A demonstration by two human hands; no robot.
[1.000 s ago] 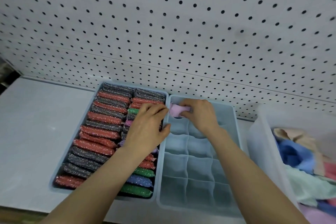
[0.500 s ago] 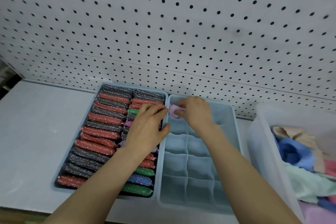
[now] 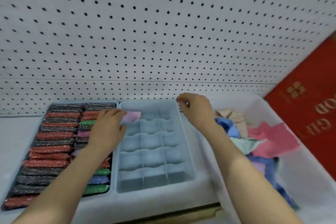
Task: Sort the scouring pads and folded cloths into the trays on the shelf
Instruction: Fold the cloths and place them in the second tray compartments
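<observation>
Several scouring pads (image 3: 54, 151) in the right column of their tray are covered by the left hand (image 3: 107, 129) and forearm, and one edge of the pink cloth (image 3: 131, 116) is hidden under its fingertips. The cloth bin (image 3: 309, 178) and red box (image 3: 312, 96) are cut off at the right edge, lettering only partly readable. Whether anything is pinched by the right hand (image 3: 197, 109) cannot be told.

left hand (image 3: 107, 129) flat, palm down, fingers (image 3: 116, 112) extended; right hand (image 3: 197, 109) raised, empty, loosely curled.
</observation>
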